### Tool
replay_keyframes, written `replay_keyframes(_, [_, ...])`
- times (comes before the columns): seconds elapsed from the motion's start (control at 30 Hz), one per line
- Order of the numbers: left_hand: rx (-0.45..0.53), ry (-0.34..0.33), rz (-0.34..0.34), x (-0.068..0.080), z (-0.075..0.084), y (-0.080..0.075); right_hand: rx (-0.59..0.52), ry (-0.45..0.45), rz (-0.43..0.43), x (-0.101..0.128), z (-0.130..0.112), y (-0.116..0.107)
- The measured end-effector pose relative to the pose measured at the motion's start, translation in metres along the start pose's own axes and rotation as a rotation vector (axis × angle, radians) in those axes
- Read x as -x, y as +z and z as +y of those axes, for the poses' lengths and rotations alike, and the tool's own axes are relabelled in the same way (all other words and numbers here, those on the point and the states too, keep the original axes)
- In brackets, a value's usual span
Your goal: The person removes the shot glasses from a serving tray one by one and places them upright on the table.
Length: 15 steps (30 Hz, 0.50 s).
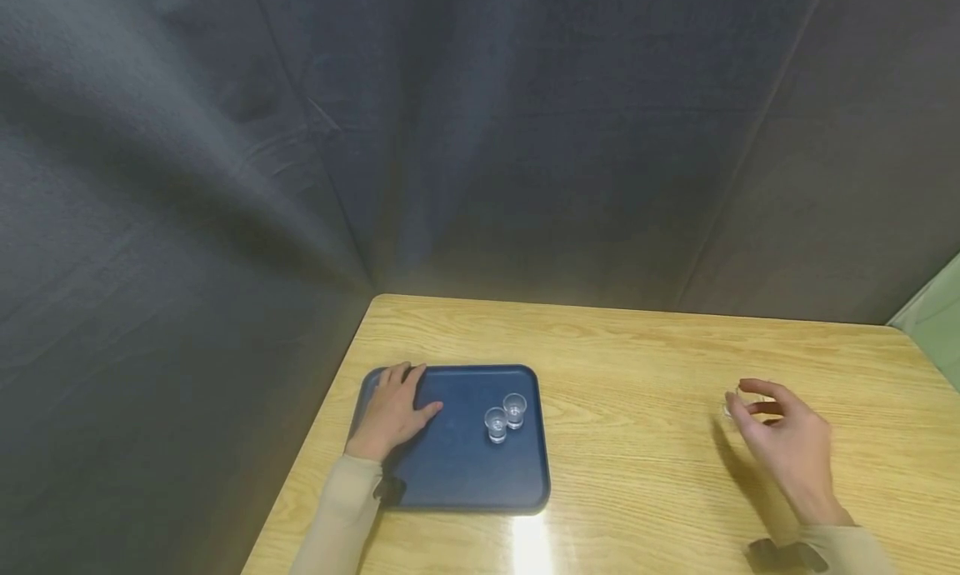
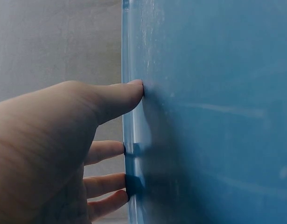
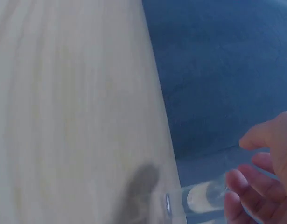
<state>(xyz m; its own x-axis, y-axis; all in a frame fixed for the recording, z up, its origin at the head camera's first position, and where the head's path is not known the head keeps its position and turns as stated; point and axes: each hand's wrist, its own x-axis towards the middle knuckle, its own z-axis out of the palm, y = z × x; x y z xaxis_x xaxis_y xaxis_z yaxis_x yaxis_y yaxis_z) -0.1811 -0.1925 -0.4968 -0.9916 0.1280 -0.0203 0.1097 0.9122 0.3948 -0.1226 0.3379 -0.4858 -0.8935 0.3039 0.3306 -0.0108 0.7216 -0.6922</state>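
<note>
A dark blue tray (image 1: 450, 483) lies on the wood-grained table (image 1: 622, 442), toward 7 o'clock in the head view, and two small clear cups (image 1: 497, 425) stand on it between 2 and 3 o'clock of its middle, the nearer one partly overlapping the farther. The left hand (image 1: 393, 417) rests at the tray's 10 o'clock side, loosely spread and gripping nothing, hiding part of the rim there; from the left wrist, the thumb tip reaches over the rim while three straight fingers meet its outer side — the remaining finger cannot be seen. Well away toward 3 o'clock from the tray, the right hand (image 1: 791, 446) is relaxed, thumb apart from gently bent fingers, beside a clear vessel (image 3: 201, 198). That vessel is mostly covered by the hand from above, and whether a fingertip touches it is hard to tell; in the right wrist view it sits near 5 o'clock, and another transparent edge below it is cut off by the frame. The sleeves (image 1: 341, 508) run out of the picture at 7 and 5 o'clock — the dark shapes by the cuffs are unclear. Dark grey cloth (image 1: 525, 142) fills the 12 o'clock side, creased and cropped above.
</note>
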Motion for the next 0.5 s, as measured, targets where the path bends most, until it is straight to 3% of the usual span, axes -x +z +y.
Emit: replay_keyframes(0.5, [0.009,0.001,0.003,-0.001,-0.001,0.001,-0.104,-0.187,-0.146,0.006,-0.046,0.035])
